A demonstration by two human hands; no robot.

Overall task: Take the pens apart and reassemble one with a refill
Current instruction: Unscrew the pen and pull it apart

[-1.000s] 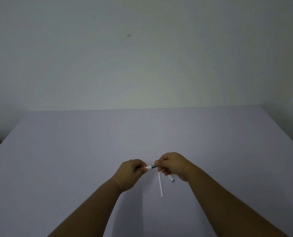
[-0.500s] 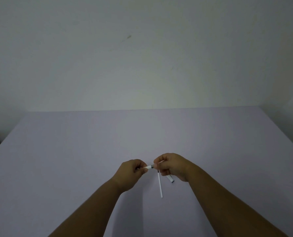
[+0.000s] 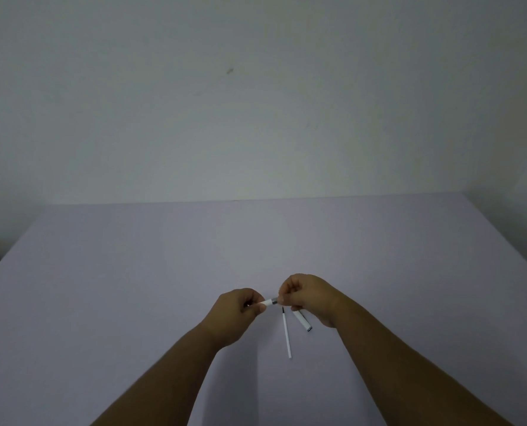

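Observation:
A white pen (image 3: pixel 269 301) with a grey metal band is held level between both hands, just above the table. My left hand (image 3: pixel 237 309) pinches its white end, and my right hand (image 3: pixel 305 295) pinches the grey end. Only a short stretch of the pen shows between the fingers. Below the hands a thin white refill (image 3: pixel 286 332) with a dark tip lies on the table, pointing away from me. Beside it on the right lies a short white pen barrel piece (image 3: pixel 302 321) with a dark end, partly under my right hand.
The work happens on a pale lilac table (image 3: pixel 133 287) that ends at a plain wall behind. The table's left and right edges are in view, with dark floor beyond the left corner.
My right hand has lifted slightly, so more of the refill and barrel piece on the table shows. Both hands keep their hold on the pen.

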